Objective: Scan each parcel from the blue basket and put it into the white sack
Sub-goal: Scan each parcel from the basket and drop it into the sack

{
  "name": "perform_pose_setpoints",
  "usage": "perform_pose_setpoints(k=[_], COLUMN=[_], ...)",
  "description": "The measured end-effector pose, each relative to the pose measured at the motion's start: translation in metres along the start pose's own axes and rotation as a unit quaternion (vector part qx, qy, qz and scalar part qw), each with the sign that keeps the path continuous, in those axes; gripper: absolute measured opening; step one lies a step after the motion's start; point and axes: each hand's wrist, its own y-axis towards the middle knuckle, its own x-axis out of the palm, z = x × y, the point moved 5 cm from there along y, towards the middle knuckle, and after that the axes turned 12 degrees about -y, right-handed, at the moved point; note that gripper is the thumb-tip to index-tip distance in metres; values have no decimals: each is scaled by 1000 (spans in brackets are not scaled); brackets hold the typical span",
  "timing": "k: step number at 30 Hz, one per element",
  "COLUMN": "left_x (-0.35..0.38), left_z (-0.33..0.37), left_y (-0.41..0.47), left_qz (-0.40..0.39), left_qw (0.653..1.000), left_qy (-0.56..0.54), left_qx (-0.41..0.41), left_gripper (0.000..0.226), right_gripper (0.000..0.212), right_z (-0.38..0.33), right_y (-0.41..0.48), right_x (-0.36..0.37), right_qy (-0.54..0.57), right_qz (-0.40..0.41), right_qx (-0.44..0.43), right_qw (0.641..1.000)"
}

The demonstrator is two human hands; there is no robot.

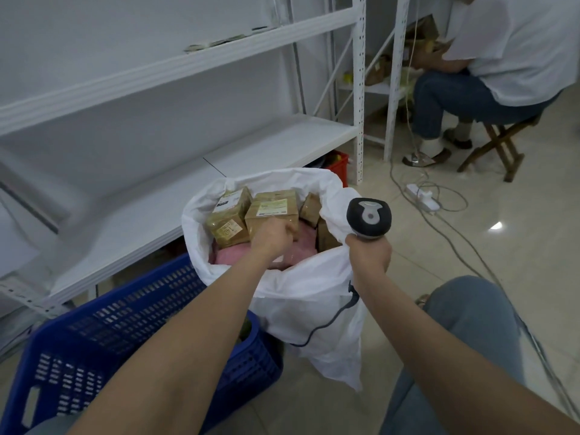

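Your left hand (272, 237) curls its fingers round a brown parcel (271, 211) inside the white sack (301, 296), among several already dropped there. Your right hand (370, 251) grips the scanner (369, 217). Your arm mostly hides what remains in the blue basket (94, 334).

1. Brown parcels (271, 211) crowd the white sack (314, 296) nearly to its rim, leaving us little room inside.
2. The blue basket (141, 324) abuts its left side; the white shelf (157, 196) looms just behind.
3. Bare floor (518, 189) lies open to our right.
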Motion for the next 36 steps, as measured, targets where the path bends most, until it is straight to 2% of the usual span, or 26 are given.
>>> perform_pose_setpoints(k=[3, 8, 11, 13, 17, 21, 25, 29, 32, 36], left_x=[-16, -43, -67, -82, -93, -83, -54, -4, 22, 61], left_z=[-16, -58, -95, -125, -190, -263, -327, -371, -391, -410], left_y=[-11, -44, -68, -87, -121, -146, -152, -143, -125, -91], left_qz=[19, 46, 73, 94, 95, 89, 59, -46, -45, -92], left_qw=[1000, 998, 995, 991, 983, 968, 942, 915, 910, 907], left_qy=[0, -7, -30, -32, -33, -60, -116, -141, -166, -184], left_qx=[-4, -38, -61, -87, -153, -229, -311, -376, -378, -367], left_gripper=[26, 28, 26, 29, 28, 26, 28, 40, 54, 48], right_gripper=[19, 20, 17, 12, 14, 8, 13, 36, 34, 17], right_z=[-14, -29, -28, -21, 15, 60, 94, 115, 123, 133], right_y=[-21, -72, -100, -119, -156, -178, -175, -156, -140, -118], right_x=[11, 37, 70, 97, 155, 210, 254, 297, 332, 372], right_qy=[-64, -110, -113, -131, -185, -265, -307, -370, -399, -407], right_qz=[8, -15, -79, -157, -291, -365, -377, -373, -372, -366], right_qx=[-32, -128, -162, -166, -134, -112, -76, -44, -8, 23], right_qw=[997, 986, 977, 965, 929, 886, 870, 850, 838, 837])
